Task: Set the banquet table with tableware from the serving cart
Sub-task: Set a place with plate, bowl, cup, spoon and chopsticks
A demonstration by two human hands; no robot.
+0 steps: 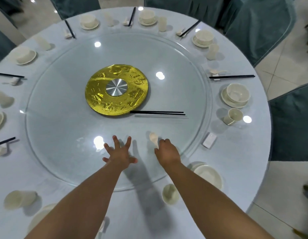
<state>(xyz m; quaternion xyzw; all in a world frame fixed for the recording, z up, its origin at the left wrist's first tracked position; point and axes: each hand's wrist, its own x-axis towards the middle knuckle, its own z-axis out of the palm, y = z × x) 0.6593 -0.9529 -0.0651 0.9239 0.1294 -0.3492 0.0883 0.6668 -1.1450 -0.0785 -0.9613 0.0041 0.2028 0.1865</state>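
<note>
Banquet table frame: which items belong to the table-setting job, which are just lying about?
Job: spoon gripped in right hand; loose chopsticks on glass turntable; plate; cup; left hand spread open.
Lying about: phone; gold centre disc.

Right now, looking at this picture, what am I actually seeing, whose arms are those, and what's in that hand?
This is one picture from a camera worn on a person's head, looking down at their own bare arms. No robot here. They lean over a round banquet table with a glass turntable and a gold centre disc. The left hand is spread open on the glass. The right hand pinches a white spoon. Loose black chopsticks lie on the glass. Around the edge sit bowls on plates, cups and more chopsticks.
</note>
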